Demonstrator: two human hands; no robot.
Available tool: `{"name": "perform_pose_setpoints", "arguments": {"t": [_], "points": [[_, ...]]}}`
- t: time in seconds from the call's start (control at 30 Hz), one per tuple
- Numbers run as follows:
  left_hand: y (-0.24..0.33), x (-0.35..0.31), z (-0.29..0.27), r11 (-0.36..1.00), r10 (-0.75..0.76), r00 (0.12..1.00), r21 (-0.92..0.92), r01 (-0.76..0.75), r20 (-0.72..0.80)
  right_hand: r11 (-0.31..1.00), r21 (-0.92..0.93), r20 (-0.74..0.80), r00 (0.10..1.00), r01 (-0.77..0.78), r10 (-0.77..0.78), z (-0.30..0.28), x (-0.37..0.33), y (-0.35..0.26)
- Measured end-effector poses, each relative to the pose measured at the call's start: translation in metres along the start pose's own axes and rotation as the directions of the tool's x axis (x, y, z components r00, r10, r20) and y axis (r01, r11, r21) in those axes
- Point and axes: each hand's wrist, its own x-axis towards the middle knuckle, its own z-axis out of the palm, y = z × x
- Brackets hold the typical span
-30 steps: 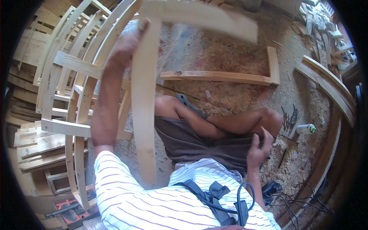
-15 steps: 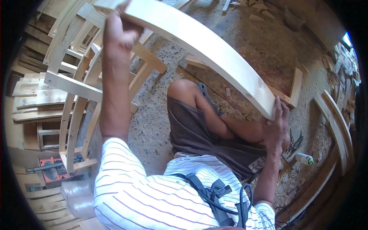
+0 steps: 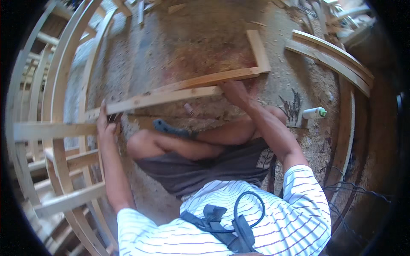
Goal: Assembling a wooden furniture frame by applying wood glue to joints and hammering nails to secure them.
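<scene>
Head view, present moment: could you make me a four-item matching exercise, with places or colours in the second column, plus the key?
1. Left hand
2. Right hand
3. Bottle
4. Shorts

A. White, with a green cap
B. At the right end of the held board
C. Dark, below the striped shirt on the seated person
D. Near the left end of the held board

Pairs: 1-D; 2-B; 3-A; 4-C
</scene>
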Motion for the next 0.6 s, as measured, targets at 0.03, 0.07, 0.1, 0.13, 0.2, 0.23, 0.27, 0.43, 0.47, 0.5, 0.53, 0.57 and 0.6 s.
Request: {"name": "perform_pose_setpoints", "arguments": {"t": [0.03, 0.07, 0.1, 0.13, 0.2, 0.23, 0.27, 0.43, 0.47, 0.5, 0.53, 0.57, 0.6], "points": [[0.001, 0.000, -0.009, 1.000, 0.013, 1.000, -0.022, -0.013, 0.024, 1.000, -0.001, 0.002, 1.000, -0.020, 0.020, -0.009, 0.004, 0.002], [0.006, -0.006, -0.032, 0.999, 0.017, 1.000, -0.033, -0.016, 0.022, 0.994, 0.106, 0.079, 0.997, -0.020, 0.012, -0.026, 0.000, -0.012], [0.006, -0.027, -0.021, 0.999, 0.034, 0.999, 0.014, -0.034, -0.002, 0.981, 0.189, 0.153, 0.988, -0.040, 0.011, -0.050, -0.003, -0.009], [0.009, -0.049, -0.009, 0.996, 0.073, 0.997, 0.055, -0.072, -0.027, 0.942, 0.293, 0.110, 0.984, -0.165, 0.138, -0.070, -0.002, 0.003], [0.012, -0.049, -0.041, 0.998, 0.058, 0.998, -0.005, -0.058, -0.012, 0.830, 0.402, 0.047, 0.914, -0.387, 0.403, -0.076, 0.015, 0.044], [0.010, -0.057, -0.048, 0.998, 0.064, 0.998, 0.002, -0.064, 0.005, 0.765, 0.399, 0.023, 0.839, -0.506, 0.543, -0.071, 0.028, 0.075], [0.003, -0.064, -0.050, 0.998, 0.065, 0.997, 0.005, -0.065, 0.034, 0.775, 0.294, -0.076, 0.794, -0.560, 0.603, -0.060, 0.032, 0.111], [-0.021, -0.108, -0.058, 0.964, 0.060, 0.998, 0.257, -0.065, 0.025, 0.683, -0.041, -0.201, 0.676, -0.729, 0.709, 0.017, 0.023, 0.200], [-0.019, -0.121, -0.060, 0.944, 0.054, 0.997, 0.324, -0.069, 0.053, 0.688, -0.034, -0.201, 0.680, -0.725, 0.706, 0.015, 0.027, 0.202], [-0.015, -0.128, -0.057, 0.919, 0.043, 0.995, 0.388, -0.073, 0.085, 0.685, 0.086, -0.172, 0.666, -0.724, 0.726, 0.010, 0.029, 0.208], [-0.008, -0.137, -0.055, 0.918, 0.046, 0.996, 0.390, -0.073, 0.079, 0.671, 0.204, -0.134, 0.659, -0.713, 0.740, 0.003, 0.028, 0.211], [-0.001, -0.145, -0.054, 0.791, 0.023, 0.997, 0.609, -0.059, 0.067, 0.694, 0.403, -0.176, 0.693, -0.597, 0.699, -0.008, 0.023, 0.217], [0.005, -0.152, -0.049, 0.613, 0.000, 0.998, 0.789, -0.045, 0.057, 0.690, 0.400, -0.175, 0.689, -0.604, 0.704, -0.018, 0.009, 0.221]]}}
